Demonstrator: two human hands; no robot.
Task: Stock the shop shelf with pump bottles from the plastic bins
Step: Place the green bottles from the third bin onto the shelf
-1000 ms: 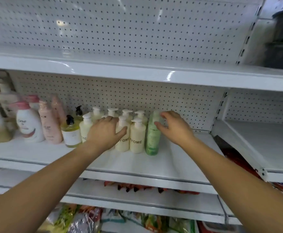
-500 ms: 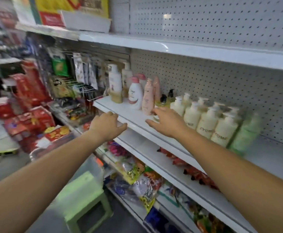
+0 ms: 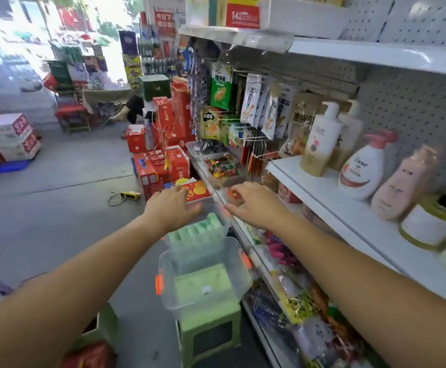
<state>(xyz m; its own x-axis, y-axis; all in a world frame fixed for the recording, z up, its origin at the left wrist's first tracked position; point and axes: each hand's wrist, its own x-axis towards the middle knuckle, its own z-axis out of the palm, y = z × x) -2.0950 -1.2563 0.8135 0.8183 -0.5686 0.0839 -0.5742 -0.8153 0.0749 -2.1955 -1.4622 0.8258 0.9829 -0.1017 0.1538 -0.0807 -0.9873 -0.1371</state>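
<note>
Clear plastic forms the near bin (image 3: 243, 274), which sits on a green stool (image 3: 208, 338) on the grey floor. Just beyond the stool stands a second clear bin (image 3: 217, 245), and in it the green pump bottles (image 3: 198, 231) stand packed upright in rows.

Both arms reach out past the stool. The left hand (image 3: 170, 208) hovers palm down over the far bin's left side, fingers loosely spread and holding nothing. The right hand (image 3: 253, 205) hovers over that bin's right edge, fingers relaxed and slightly bent, also holding nothing. Whether either hand touches the bin cannot be told through the blur.

To the right of the stool and higher up runs the white shelf (image 3: 349, 208). On it stand a tall white-and-gold bottle (image 3: 320, 139), a white bottle with a pink cap (image 3: 362, 168), a pale pink bottle (image 3: 404, 184) and a yellow bottle with a dark pump (image 3: 428, 227), side by side.

Far beyond the stool, snack packets (image 3: 221, 86) hang on hooks, and red boxes (image 3: 174, 115) are stacked on the floor.
</note>
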